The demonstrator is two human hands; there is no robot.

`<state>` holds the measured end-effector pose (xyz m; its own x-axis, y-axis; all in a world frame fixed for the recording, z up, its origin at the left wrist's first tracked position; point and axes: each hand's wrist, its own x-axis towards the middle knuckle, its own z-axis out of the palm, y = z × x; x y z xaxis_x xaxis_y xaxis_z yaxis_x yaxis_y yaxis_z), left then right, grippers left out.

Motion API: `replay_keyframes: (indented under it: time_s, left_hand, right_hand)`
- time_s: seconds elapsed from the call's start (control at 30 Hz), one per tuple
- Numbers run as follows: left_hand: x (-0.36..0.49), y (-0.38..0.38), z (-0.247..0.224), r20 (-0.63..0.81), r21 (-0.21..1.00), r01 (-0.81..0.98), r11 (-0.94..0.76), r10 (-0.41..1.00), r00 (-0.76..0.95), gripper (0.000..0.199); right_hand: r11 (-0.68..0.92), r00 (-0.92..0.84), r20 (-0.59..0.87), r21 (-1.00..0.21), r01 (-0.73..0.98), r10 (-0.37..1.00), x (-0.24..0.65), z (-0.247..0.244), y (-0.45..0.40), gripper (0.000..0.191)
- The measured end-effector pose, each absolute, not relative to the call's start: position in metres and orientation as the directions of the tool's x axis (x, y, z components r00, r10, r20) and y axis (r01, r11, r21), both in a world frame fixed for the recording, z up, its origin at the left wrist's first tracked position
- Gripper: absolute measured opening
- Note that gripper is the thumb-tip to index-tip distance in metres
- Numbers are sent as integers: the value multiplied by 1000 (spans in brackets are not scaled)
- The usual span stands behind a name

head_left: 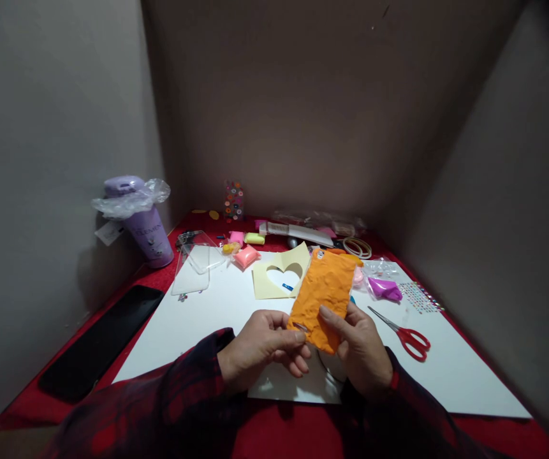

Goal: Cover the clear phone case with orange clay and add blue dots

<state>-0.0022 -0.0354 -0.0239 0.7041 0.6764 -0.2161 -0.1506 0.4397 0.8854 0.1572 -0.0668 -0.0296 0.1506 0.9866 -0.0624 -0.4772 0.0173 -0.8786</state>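
Observation:
Both hands hold a phone case covered in orange clay (324, 293), tilted up above the white board. Its clay surface is lumpy, with a small camera opening near the upper left corner. My left hand (264, 347) pinches the lower left corner between thumb and fingers, beside a small slot in the clay. Gripping the lower right side is my right hand (363, 347), thumb flat on the clay and fingers hidden behind. Just beyond the case lies a folded yellow paper with a heart cutout (262, 287). Red-handled scissors (408, 338) rest to the right of my right hand.
A white board (465, 376) covers most of the red cloth. At left stand a purple tumbler (150, 233) and a black phone (106, 338). Clear cases (190, 280), clay packets (247, 256), a purple clay packet (385, 289) and a rhinestone sheet (420, 298) lie around.

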Motion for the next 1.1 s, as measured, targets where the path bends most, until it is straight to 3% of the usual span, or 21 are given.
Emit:
replay_keyframes:
  time_s: [0.4,0.77,0.83,0.9,0.97,1.03,1.1]
  left_hand:
    - [-1,-37,-24,-191,856,-213,472,669,718,18]
    - [-1,-37,-18,-251,747,-304,591,675,694,15]
    - [-2,-36,-18,-265,745,-309,591,688,676,15]
    - [-2,-35,-18,-269,753,-316,577,709,652,16]
    - [-3,-35,-17,-268,763,-326,558,732,626,17]
    - [-3,-35,-15,-262,770,-331,546,743,615,18]
    - [-4,-36,-14,-255,779,-327,536,746,615,20]
  right_hand:
    - [-38,103,-103,-863,-503,989,156,-31,-67,28]
    - [-108,20,-135,-870,-480,991,154,-26,-67,33]
    - [-88,67,-122,-922,-377,990,156,-28,-65,36]
    - [-1,250,-40,-988,-156,967,160,-30,-64,40]
    - [143,428,213,-971,189,878,163,-30,-66,41]
    - [329,356,541,-797,507,762,166,-27,-71,31]
    - [528,89,723,-577,624,685,167,-24,-78,21]
